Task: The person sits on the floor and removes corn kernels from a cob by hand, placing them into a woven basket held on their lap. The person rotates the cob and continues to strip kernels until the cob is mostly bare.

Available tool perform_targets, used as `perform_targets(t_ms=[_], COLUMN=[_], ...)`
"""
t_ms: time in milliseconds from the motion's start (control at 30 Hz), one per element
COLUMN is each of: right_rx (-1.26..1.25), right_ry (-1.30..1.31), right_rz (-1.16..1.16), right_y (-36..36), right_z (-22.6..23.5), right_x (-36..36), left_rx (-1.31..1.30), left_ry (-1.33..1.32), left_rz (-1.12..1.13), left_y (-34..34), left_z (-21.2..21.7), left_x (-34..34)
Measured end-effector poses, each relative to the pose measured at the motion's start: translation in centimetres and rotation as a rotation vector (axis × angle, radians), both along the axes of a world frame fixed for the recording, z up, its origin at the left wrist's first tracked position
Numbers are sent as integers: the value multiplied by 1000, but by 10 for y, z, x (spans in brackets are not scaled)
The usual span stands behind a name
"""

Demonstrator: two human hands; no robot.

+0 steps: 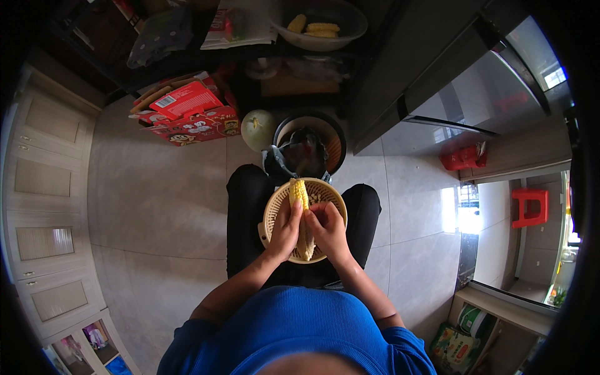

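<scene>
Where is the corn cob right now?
In the head view, the corn cob is at centre, held between the left hand and right hand over the cream basket on the person's lap.

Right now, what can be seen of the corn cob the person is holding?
The corn cob is yellow, its kernels in rows at the far end, its near end paler. It lies lengthwise over a cream perforated basket on the person's lap. The left hand and right hand grip it from either side.

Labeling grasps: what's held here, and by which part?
A corn cob, held over a cream colander. The left hand and right hand grip its sides along the middle and lower part; the top end sticks out free.
</scene>
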State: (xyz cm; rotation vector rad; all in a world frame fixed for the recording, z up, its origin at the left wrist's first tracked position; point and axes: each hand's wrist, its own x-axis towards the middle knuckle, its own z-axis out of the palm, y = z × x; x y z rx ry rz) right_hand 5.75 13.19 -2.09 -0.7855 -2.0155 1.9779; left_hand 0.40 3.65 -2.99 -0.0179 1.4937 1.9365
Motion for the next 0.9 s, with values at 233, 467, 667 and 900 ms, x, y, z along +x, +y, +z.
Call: perform_targets(t_ms=[233,467,667,900], right_rx=[131,307,368,346], right_ry=[86,25,40,49], right_rz=[-42,116,93,169], right_y=[-3,11,12,18], right_z=[3,22,11,9], right_x=[4,5,9,21], left_rx=[201,-2,179,152], left_ry=[-207,72,-177,-367], left_rz=[-22,-97,-50,-90], left_y=[1,2,2,-5], left_z=[9,4,-1,4], left_x=[-3,-1,2,4])
